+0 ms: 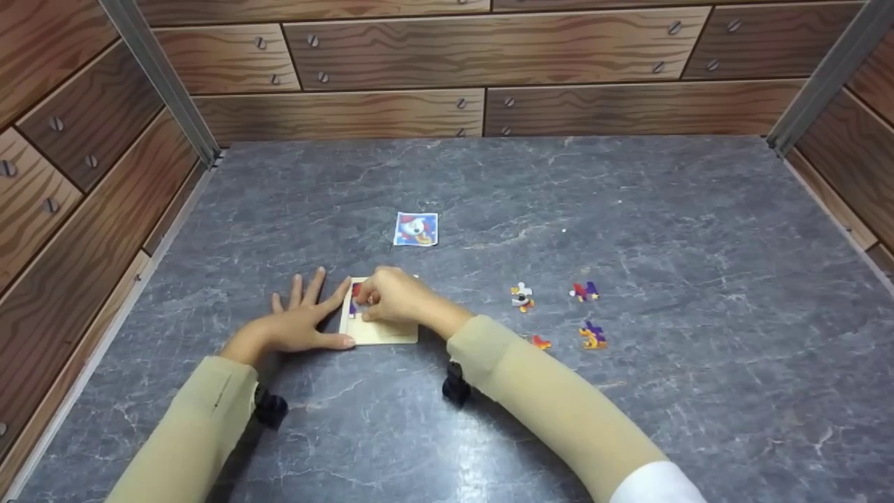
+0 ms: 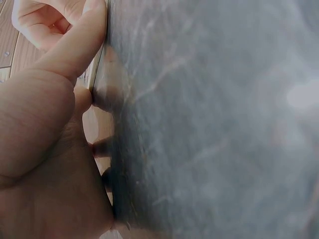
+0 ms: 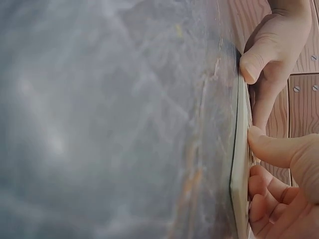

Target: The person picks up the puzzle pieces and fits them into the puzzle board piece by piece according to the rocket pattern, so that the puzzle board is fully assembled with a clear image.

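Note:
A small cream puzzle tray (image 1: pixel 387 334) lies flat on the table, with red and purple puzzle pieces (image 1: pixel 356 290) in its upper left part. Spread fingers mark my left hand (image 1: pixel 300 325); its thumb and index finger rest against the tray's left side. Over the tray's upper half, my right hand (image 1: pixel 398 297) pinches a puzzle piece (image 1: pixel 362 306) down at the tray's surface, mostly hidden by the fingers. In the right wrist view, the right thumb (image 3: pixel 274 149) and curled fingers meet low on the tray (image 3: pixel 240 164).
Several loose puzzle pieces (image 1: pixel 594 335) lie to the right, one partly covered by the right sleeve (image 1: pixel 545 391). Behind the tray is a square picture card (image 1: pixel 416 229) with a white animal on blue. Wood-patterned walls (image 1: pixel 391 52) bound the grey marbled table (image 1: pixel 698 279).

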Available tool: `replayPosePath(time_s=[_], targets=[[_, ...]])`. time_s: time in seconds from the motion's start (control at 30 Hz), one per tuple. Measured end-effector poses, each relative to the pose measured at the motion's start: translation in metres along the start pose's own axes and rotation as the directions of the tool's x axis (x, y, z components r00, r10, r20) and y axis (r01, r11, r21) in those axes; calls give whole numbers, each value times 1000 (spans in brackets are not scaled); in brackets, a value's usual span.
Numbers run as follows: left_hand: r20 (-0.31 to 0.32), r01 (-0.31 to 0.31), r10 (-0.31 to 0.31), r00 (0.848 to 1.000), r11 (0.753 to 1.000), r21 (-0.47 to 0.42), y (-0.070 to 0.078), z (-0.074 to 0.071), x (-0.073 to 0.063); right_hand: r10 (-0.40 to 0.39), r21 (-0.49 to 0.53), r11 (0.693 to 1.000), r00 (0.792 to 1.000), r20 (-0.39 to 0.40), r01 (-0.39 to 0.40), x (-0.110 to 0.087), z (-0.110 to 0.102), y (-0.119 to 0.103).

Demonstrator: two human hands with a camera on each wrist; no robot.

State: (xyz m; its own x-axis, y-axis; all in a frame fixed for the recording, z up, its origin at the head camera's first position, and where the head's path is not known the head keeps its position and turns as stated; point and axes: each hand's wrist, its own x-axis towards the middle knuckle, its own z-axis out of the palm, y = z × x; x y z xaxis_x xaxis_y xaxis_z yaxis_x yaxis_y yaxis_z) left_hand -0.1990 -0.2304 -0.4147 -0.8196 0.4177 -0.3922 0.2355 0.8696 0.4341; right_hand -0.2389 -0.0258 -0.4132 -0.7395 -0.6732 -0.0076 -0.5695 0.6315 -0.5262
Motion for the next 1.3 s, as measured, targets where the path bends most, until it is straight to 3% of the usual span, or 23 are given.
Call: replayPosePath(time_s=[0.37,0.83,1.0,1.3], targets=[[2,3,-3,1000,1000,1,0,1,0,17,-34,999,1000,22,-17,0,1,-2],[-10,4,-4,1000,1000,17,2,2,0,-77,-100,992,995,57,82,-4,0,-3],[-1,-7,7,1000,1000,14,2,1,0,-110,-14,994,992,61,111,-3,-4,2],[-1,8,-8,1000,1000,23,2,0,-1,-199,176,963,979,-37,203,-15,-23,12]])
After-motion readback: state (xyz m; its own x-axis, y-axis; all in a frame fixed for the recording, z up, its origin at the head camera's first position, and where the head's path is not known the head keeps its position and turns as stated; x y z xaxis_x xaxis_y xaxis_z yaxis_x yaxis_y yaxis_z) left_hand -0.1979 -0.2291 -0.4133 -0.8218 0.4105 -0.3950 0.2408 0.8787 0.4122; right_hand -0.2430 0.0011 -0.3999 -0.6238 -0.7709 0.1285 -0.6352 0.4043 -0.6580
